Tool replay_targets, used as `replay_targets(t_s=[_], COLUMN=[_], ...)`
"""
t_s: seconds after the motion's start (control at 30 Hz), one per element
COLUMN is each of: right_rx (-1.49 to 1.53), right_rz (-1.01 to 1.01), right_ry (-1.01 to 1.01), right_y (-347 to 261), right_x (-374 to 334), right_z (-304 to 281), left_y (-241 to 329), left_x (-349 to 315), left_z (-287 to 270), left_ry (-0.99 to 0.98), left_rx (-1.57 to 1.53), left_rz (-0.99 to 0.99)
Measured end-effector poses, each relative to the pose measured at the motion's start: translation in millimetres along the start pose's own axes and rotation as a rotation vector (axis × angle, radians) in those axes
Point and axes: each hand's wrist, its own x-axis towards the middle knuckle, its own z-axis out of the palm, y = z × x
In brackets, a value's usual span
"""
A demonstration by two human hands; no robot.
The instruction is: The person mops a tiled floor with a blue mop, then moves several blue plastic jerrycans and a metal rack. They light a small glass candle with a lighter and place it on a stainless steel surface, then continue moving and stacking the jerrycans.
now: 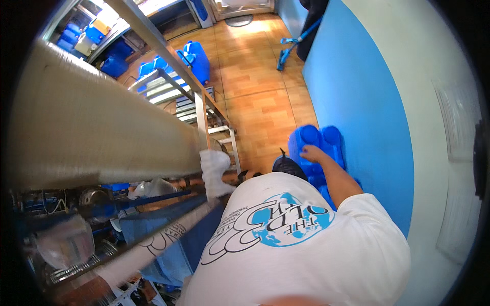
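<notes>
My right hand (312,153) hangs at my side with its fingers loosely curled in, and nothing shows in it. Behind and below it, blue plastic jugs (333,148) with round tops stand on the floor against the wall. From this angle I cannot tell whether the hand touches them. My left hand is out of sight. On my left side, a white wrapped piece (214,173) is fixed to an upright of a metal frame (201,115).
A large wrapped roll (107,117) fills the left side. More blue jugs (196,60) stand ahead beyond the frame. A blue-and-white wall (357,97) runs along my right. Far along it, a blue-handled tool (293,43) leans above the wood-patterned tile floor (255,109).
</notes>
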Motion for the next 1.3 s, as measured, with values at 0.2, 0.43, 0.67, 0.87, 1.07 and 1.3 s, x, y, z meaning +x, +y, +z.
replay_targets(t_s=[0.2,0.43,0.67,0.87,1.07,1.3], right_rx=[-0.269,-0.104,0.12,0.06,-0.226,-0.058], right_rz=[0.187,0.022,-0.336,-0.161,0.237,0.228], right_ry=[-0.462,-0.03,0.069,-0.056,-0.273,-0.262], right_y=[111.8,53.2,-94.7,-28.0,84.7,33.7], right_x=[109.5,354.9,496.5,557.3,542.8,615.0], right_z=[-72.4,-292.5,-431.3,-466.2,-455.4,-465.1], left_y=[104.0,198.7,387.3,487.2,493.2,503.8], left_x=[61.6,96.2,218.6,287.3,264.7,258.9], left_z=[-10.8,16.3,26.0,-33.8,-34.2,-43.8], left_ry=[0.174,0.23,0.435,0.39,0.465,0.428], left_rx=[-0.22,-0.31,-0.134,-0.985,-0.726,-0.735], left_rz=[-0.045,-0.19,-0.023,-0.161,-0.214,-0.296])
